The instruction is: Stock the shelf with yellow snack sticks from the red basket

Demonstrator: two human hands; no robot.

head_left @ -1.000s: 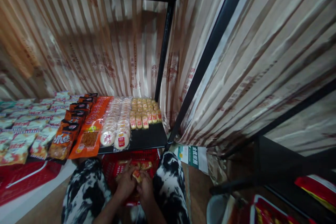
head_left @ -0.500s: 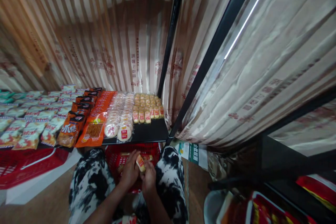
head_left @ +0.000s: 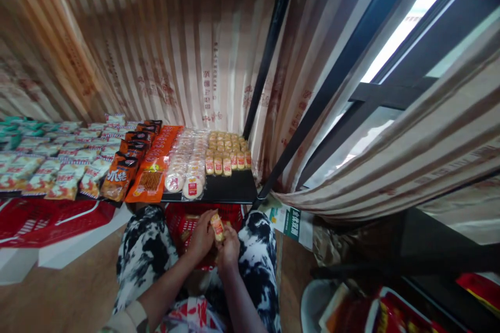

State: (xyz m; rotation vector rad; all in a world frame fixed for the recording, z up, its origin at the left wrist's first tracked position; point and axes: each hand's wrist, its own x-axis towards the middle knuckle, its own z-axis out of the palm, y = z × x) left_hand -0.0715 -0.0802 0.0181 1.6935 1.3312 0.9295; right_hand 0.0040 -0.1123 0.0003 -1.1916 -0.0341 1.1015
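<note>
Between my knees, above a red plastic basket [head_left: 177,218], both hands are closed on one small yellow snack pack [head_left: 217,227] with a red label. My left hand [head_left: 202,239] grips it from the left side. My right hand [head_left: 229,247] pinches its lower right end. A few similar packs lie in the basket, partly hidden by my hands. On the black shelf [head_left: 230,187] just ahead, matching yellow packs [head_left: 226,153] stand in rows at the right end. Beside them are round white wrapped crackers [head_left: 192,187].
Further left on the shelf are orange bags [head_left: 146,182], brown-orange bags [head_left: 119,177] and many pale snack bags [head_left: 66,179]. Another red basket [head_left: 50,221] sits below left. A black post [head_left: 269,57] and curtain [head_left: 175,47] border the shelf. Red packages [head_left: 406,312] lie at lower right.
The view has shifted, and a window gap now shows at the upper right. The snack pack stays in both hands, turned slightly so its label faces me more.
</note>
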